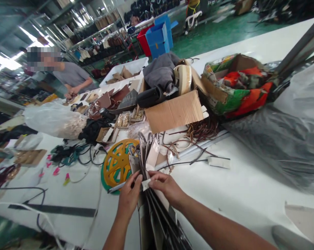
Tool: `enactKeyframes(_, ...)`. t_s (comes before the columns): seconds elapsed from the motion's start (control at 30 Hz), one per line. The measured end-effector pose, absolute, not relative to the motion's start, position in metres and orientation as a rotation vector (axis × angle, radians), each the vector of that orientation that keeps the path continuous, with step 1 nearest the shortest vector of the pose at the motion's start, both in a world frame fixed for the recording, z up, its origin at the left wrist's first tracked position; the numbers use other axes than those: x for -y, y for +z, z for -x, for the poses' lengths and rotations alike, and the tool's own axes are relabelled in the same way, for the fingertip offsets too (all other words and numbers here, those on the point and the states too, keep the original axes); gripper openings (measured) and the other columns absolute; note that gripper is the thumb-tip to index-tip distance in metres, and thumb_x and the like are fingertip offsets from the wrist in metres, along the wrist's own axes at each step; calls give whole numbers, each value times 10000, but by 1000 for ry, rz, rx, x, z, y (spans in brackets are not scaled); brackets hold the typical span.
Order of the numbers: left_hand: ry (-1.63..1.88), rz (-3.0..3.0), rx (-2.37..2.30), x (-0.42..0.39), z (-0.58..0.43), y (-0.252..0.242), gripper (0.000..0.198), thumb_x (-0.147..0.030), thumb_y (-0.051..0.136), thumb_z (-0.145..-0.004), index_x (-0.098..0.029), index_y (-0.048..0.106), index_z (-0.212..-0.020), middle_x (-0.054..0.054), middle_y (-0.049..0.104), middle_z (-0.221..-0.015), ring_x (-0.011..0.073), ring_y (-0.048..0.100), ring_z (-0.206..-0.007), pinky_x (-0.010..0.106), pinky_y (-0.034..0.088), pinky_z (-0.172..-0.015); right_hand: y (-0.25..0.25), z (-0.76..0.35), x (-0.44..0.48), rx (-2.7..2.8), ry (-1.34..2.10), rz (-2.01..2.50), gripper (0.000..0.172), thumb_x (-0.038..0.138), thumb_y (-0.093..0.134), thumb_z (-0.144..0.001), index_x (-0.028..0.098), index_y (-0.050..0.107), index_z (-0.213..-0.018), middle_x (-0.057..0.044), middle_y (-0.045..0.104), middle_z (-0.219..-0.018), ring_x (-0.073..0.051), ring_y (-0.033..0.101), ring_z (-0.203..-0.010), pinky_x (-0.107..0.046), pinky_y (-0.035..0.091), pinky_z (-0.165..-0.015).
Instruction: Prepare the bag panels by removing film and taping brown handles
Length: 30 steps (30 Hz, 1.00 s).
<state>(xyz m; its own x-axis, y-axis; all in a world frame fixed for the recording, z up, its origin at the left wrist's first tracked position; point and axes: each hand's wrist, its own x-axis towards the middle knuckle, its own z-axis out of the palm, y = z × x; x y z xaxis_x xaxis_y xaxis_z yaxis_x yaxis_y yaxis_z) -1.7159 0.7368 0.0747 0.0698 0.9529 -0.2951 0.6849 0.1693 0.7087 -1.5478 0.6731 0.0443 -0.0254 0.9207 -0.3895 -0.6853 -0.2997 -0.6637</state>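
Observation:
A bundle of long dark strips or panels (pixel 154 222) runs up from the bottom edge at the centre, its upper ends fanned out beside a yellow and green reel (pixel 117 161). My left hand (pixel 132 191) is at the bundle's left side, thumb and forefinger closed near a small white piece (pixel 146 184). From the right, my right hand (pixel 163 185) pinches that small white piece over the bundle. Whether the left fingertips also grip the piece or the bundle's edge is hard to tell.
Behind the bundle stand an open cardboard box (pixel 175 111) and a green and red box (pixel 232 90). Brown cords (pixel 202 130) lie beside them. Dark plastic (pixel 282 142) covers the right side. A person (pixel 75 76) works at the table's far left.

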Motion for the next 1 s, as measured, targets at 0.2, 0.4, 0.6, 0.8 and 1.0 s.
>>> enactKeyframes(0.2, 414, -1551, -1738, -734, 1708, 78, 649, -612, 673, -812, -176, 687, -1293, 130, 704, -1303, 330, 579, -1306, 449, 402, -1143, 40, 1545, -672, 364, 1629, 978, 290, 466, 916, -628, 236, 770, -727, -65, 660, -1333, -322, 550, -1292, -439, 270, -1164)
enactKeyframes(0.4, 298, -1492, -1709, -748, 1707, 88, 734, -713, 622, -802, -149, 700, -1266, 119, 754, -1197, 338, 656, -1177, 427, 489, -1038, 38, 1550, -678, 410, 1653, 940, 288, 468, 891, -658, 224, 758, -737, -72, 656, -1358, -323, 558, -1294, -437, 274, -1164)
enactKeyframes(0.6, 122, -1524, -1714, -779, 1711, 86, 645, -728, 642, -780, -166, 778, -1066, 117, 786, -1074, 351, 687, -1094, 433, 510, -990, 38, 1554, -686, 411, 1715, 851, 363, 526, 909, -611, 218, 741, -704, -82, 702, -1278, -335, 576, -1279, -449, 324, -1135)
enactKeyframes(0.8, 153, -1537, -1792, -783, 1716, 78, 574, -659, 594, -818, -147, 766, -1013, 129, 787, -1008, 353, 703, -1039, 444, 525, -944, 31, 1564, -691, 427, 1727, 852, 363, 534, 914, -597, 231, 759, -723, -62, 715, -1249, -326, 612, -1225, -440, 380, -1096)
enactKeyframes(1.0, 153, -1546, -1897, -784, 1723, 73, 503, -596, 594, -809, -155, 774, -969, 142, 784, -1024, 368, 699, -1041, 442, 529, -927, 13, 1565, -699, 376, 1714, 846, 350, 513, 887, -634, 210, 738, -727, -60, 746, -1138, -276, 679, -1055, -390, 462, -988)
